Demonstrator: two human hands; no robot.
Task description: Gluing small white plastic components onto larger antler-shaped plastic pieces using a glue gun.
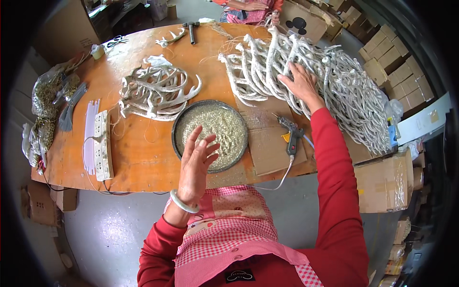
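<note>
My right hand (300,82) reaches out and rests on a big heap of pale, whitish antler-shaped pieces (330,81) at the table's right side; its fingers lie spread over them and I cannot tell if it grips one. My left hand (197,158) hovers open, fingers apart, over the near rim of a round dark tray (178,125) filled with gold glitter. A smaller pile of glittered antlers (155,93) lies left of the tray. A glue gun (291,134) rests on cardboard sheets to the tray's right.
A white power strip (103,143) and cable lie at the table's left, with bags of dried material (45,103) beyond. A hammer (191,29) and scissors (114,41) sit at the far edge. Cardboard boxes (387,182) stand to the right. Another person sits across the table.
</note>
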